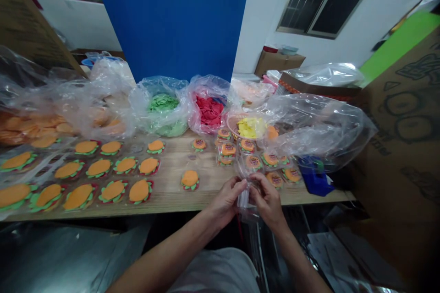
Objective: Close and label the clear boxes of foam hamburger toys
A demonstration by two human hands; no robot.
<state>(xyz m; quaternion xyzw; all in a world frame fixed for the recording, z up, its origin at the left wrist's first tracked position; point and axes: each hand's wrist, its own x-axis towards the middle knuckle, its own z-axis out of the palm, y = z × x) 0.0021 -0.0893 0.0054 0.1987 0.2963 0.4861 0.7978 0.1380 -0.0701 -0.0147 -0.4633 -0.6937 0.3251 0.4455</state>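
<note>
Both my hands meet at the near edge of a wooden table [172,192]. My left hand [228,199] and my right hand [268,201] pinch a small clear plastic bag [244,199] between them. What is inside the bag I cannot tell. Just ahead of my hands lie several small bagged orange pieces [254,161]. One loose orange piece with a green and red rim [190,179] lies left of my left hand.
Rows of orange felt pieces [99,178] cover the table's left. Plastic bags of green pieces [163,105], red pieces [209,111] and a basket of yellow ones [250,127] stand behind. A blue tape dispenser [314,178] and large cardboard box [405,128] sit right. A blue panel [172,13] stands behind.
</note>
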